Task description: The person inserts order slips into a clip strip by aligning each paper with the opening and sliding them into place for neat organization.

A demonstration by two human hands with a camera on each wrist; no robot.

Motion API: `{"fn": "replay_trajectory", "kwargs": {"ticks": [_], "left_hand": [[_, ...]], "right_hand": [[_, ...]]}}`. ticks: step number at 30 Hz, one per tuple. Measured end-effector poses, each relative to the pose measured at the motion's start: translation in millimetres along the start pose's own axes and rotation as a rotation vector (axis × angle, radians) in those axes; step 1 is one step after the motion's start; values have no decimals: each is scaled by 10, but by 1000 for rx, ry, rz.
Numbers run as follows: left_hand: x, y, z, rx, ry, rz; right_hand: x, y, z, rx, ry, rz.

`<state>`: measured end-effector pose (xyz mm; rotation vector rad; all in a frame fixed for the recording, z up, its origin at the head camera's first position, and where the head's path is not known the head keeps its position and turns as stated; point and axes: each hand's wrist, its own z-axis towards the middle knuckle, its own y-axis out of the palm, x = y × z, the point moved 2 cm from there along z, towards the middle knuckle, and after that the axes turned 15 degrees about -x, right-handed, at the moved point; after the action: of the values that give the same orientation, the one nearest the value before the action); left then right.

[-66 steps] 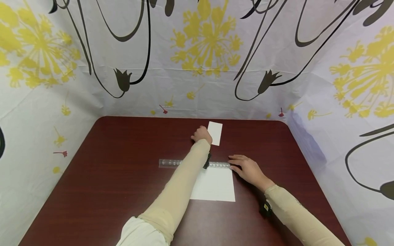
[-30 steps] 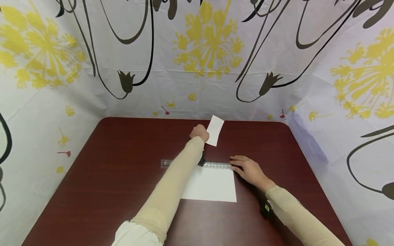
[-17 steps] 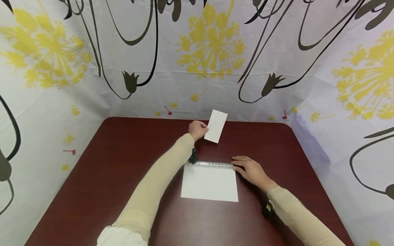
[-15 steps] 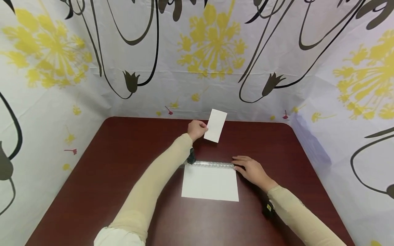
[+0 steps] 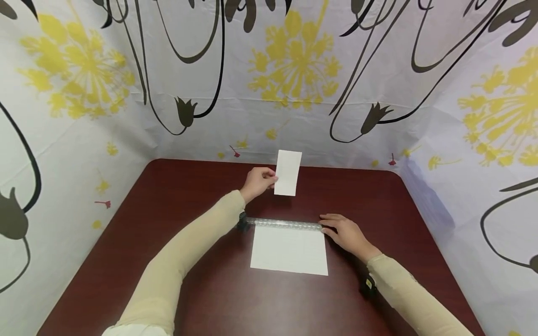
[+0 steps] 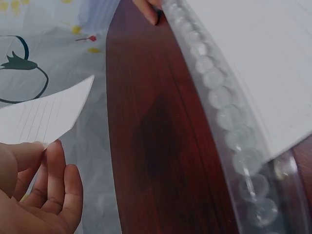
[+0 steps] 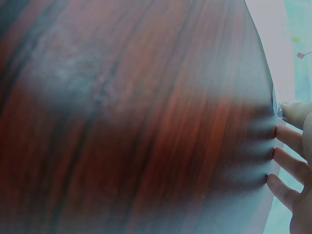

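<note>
My left hand [image 5: 258,182] pinches a small piece of lined paper [image 5: 288,172] by its left edge, between thumb and fingertips. The paper is raised above the far part of the table, and its lines show in the left wrist view. A larger white sheet of paper [image 5: 289,249] lies flat nearer to me. Along its far edge lies a clear plastic ruler [image 5: 286,224] with a row of round shapes down its length. My right hand [image 5: 346,237] rests at the ruler's right end, fingers fairly straight; in the right wrist view the thumb [image 7: 295,114] touches that end.
The dark red-brown wooden table [image 5: 201,289] has rounded far corners. Behind and beside it hangs a white cloth [image 5: 235,112] with yellow and dark flower prints. A dark wrist device [image 5: 368,285] sits under my right forearm, and another [image 5: 242,221] is near the ruler's left end.
My left hand has lifted the small piece of paper off the table and drawn it left, turning it more upright. The right hand, ruler and large sheet stay in place.
</note>
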<state>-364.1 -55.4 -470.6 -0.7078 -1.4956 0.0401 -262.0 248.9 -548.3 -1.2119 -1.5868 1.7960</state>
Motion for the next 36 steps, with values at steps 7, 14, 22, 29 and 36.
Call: {"fn": "replay_trajectory", "kwargs": {"ticks": [7, 14, 22, 29, 36], "left_hand": [[-91, -95, -194, 4, 14, -22], [-156, -224, -364, 33, 11, 31], [-214, -339, -531, 49, 27, 22], [-272, -423, -692, 61, 14, 14], [-327, -472, -789, 77, 8, 59]], "right_hand": [[-11, 16, -4, -9, 7, 6], [-23, 3, -15, -4, 5, 3], [-29, -1, -18, -10, 4, -9], [-33, 3, -19, -8, 7, 1], [-26, 1, -8, -7, 13, 6]]}}
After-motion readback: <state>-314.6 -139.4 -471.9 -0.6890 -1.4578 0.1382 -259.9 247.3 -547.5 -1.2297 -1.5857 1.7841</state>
